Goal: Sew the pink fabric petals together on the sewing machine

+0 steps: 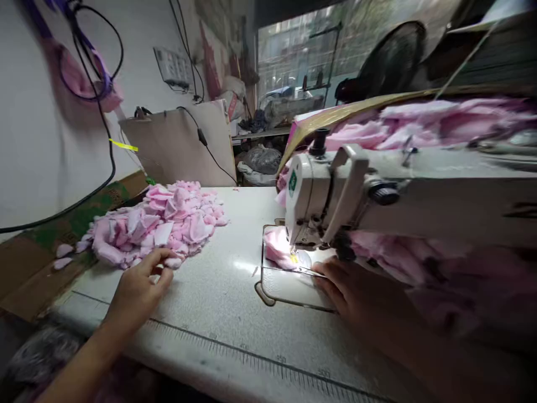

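Two bare hands are at a white sewing table (218, 308). The left hand (140, 285) is half curled at the near edge of a heap of pink cloth pieces (163, 215); its fingertips are at a small piece, but I cannot tell whether they grip it. The right hand (356, 285), dark and blurred, has its fingers nearly closed on a thin metal tool (309, 272), partly hidden. Near the tool's tip, a pink piece (276, 246) lies under the head of the sewing machine (440, 207), in bright light. Behind the machine, a container with a yellowish rim (356, 112) holds more pink cloth. On the ruler (268, 362) along the table's front, 450 and 500 can be read; the green label (292, 180) is too small for reading. The machine's right end is cut off.
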Tool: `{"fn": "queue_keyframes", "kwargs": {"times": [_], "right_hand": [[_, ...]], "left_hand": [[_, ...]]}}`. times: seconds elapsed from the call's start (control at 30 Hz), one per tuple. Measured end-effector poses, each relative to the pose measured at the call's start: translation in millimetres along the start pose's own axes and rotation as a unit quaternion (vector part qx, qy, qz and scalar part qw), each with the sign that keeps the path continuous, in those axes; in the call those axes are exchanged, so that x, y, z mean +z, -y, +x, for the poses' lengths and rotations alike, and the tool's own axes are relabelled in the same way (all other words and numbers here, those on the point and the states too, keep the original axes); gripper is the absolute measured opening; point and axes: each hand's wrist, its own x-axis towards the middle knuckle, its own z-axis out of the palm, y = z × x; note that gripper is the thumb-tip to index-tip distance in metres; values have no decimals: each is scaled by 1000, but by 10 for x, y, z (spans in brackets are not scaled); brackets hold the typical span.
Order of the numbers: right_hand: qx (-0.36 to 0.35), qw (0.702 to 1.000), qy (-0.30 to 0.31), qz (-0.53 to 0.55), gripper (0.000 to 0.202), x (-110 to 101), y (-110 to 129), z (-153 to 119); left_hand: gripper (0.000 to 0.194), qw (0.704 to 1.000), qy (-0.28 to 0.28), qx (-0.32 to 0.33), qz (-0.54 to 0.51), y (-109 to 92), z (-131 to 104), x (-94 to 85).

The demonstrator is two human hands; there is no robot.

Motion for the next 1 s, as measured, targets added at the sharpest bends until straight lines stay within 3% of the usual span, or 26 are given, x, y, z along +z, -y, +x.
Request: {"fn": "queue_keyframes", "kwargs": {"times": [0.1,0.17,0.3,0.5,0.7,1.0], "right_hand": [[-18,998,-31,52,14,-108,102,42],[-35,993,-40,105,13,-185,174,54],[-42,977,-11,207,15,-325,295,38],[-11,952,-20,306,17,-410,332,5],[21,942,-11,336,16,-385,299,16],[69,932,34,353,12,-357,292,50]], "left_hand": [[19,981,116,-28,-153,-207,-100,239],[17,964,171,-40,-202,-331,-141,392],[16,941,237,-38,-241,-549,-152,697],[18,900,347,-11,-262,-840,-127,1088],[9,910,335,74,-234,-930,-44,1283],[19,920,257,254,-155,-754,94,1403]]}}
